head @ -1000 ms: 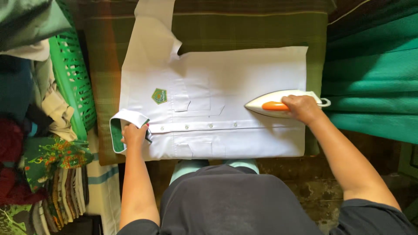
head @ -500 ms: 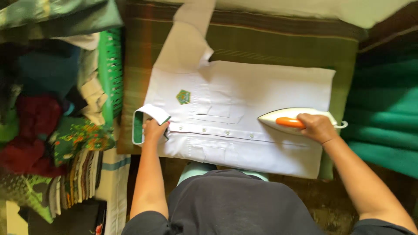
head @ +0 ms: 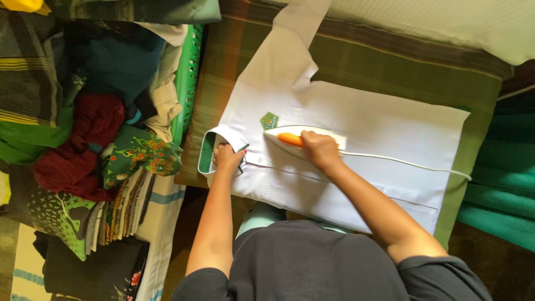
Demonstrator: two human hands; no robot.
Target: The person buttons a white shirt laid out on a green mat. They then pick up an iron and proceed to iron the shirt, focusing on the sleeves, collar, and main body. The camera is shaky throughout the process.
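A white shirt (head: 390, 128) with a small green badge (head: 269, 120) lies flat on a green striped cloth (head: 379, 67). My right hand (head: 317, 150) grips the orange handle of a white iron (head: 284, 135), which rests on the shirt just right of the badge. The iron's white cord (head: 401, 163) trails to the right across the shirt. My left hand (head: 227, 158) presses down on the shirt's green-lined collar (head: 209, 150) at the left edge.
A green plastic laundry basket (head: 189, 78) stands left of the cloth, heaped with dark red, blue and patterned clothes (head: 89, 139). Folded fabrics (head: 111, 217) are stacked below it. Green cloth (head: 501, 184) lies at the right, and a pale cloth (head: 446, 22) at the top.
My right hand has slid the iron leftward across the shirt, from its right end to beside the badge. My left hand has stayed on the collar. The view has shifted.
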